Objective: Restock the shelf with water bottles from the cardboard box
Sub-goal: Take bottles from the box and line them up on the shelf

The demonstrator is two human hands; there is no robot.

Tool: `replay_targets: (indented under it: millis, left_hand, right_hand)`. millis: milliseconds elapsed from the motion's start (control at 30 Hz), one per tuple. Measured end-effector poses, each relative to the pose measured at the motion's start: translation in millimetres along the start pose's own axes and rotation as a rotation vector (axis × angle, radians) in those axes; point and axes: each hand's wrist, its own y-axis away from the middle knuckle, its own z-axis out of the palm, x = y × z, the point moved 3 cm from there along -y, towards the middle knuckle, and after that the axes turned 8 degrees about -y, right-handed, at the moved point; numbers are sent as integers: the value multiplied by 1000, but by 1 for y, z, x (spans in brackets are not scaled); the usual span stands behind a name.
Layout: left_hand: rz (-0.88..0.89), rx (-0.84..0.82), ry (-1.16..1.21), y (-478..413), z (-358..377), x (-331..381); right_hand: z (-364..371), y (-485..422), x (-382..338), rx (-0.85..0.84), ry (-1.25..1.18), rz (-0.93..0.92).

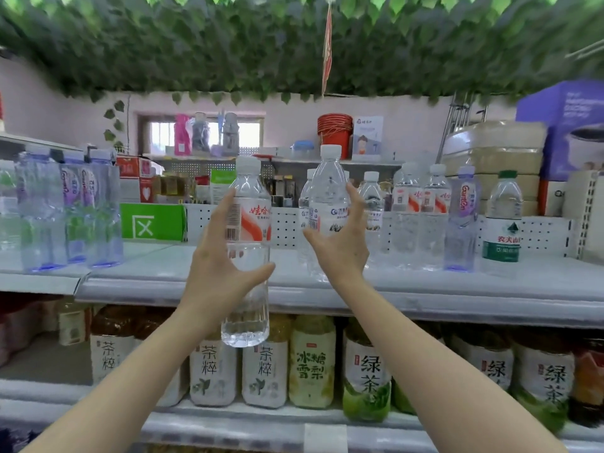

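Head view, centre frame: the left hand [215, 273] grips a red-label water bottle [248, 223] upright, base hanging below the top shelf [163, 282] lip, while the right hand [343, 246], farther forward, clasps an upright blue-label bottle [328, 191] at the shelf's front; the cardboard box is unseen.

Both forearms bare, rising from low in view toward the shelf [457, 291] and converging.

Left hand [222, 266]: in front of the shelf edge. Thumb lies across the front of the red-label bottle [251, 220], fingers [225, 207] run up its left side. Bottle upright, off the shelf.

Right hand [340, 246]: above the shelf edge, back toward camera. Thumb and fingers curve round the blue-label bottle [327, 191].
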Motion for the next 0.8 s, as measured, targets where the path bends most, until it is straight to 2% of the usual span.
replay_targets:
  millis: [200, 300, 533, 800]
  left_hand:
    - [67, -20, -12, -10, 0, -11]
    - [41, -9, -7, -8, 0, -19]
    - [-21, -63, 28, 9, -9, -35]
    - [-102, -73, 104, 26, -10, -45]
  right_hand:
    - [26, -9, 16, 44, 70, 13]
    - [36, -13, 22, 65, 89, 56]
    - [60, -17, 38, -24, 238, 132]
    - [61, -22, 44, 15, 331, 178]
